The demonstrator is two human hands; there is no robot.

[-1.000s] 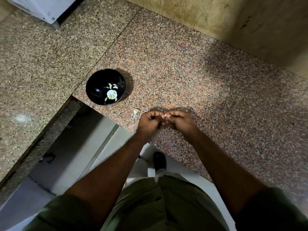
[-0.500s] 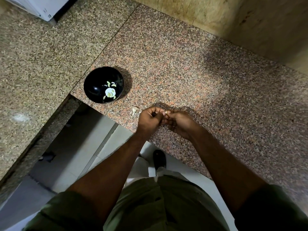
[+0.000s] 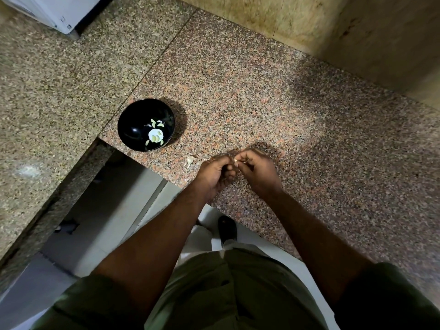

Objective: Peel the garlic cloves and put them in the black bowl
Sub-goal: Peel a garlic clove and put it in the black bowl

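Observation:
My left hand (image 3: 215,173) and my right hand (image 3: 256,169) meet fingertip to fingertip just above the counter's front edge. Both pinch one small garlic clove (image 3: 235,160), of which only a pale tip shows between the fingers. A black bowl (image 3: 133,129) stands to the left near the counter's corner, with several peeled pale cloves (image 3: 156,136) in its bottom. One unpeeled clove (image 3: 190,160) lies on the counter between the bowl and my left hand.
The speckled granite counter (image 3: 297,120) stretches right and back to a yellowish wall (image 3: 309,25). A second counter section (image 3: 47,79) runs along the left, with a white appliance (image 3: 54,10) at its far end. Below the gap lies the tiled floor (image 3: 95,210).
Both hands have stayed together on the clove and shifted slightly, with the fingers working around it. The bowl and the loose clove have not moved.

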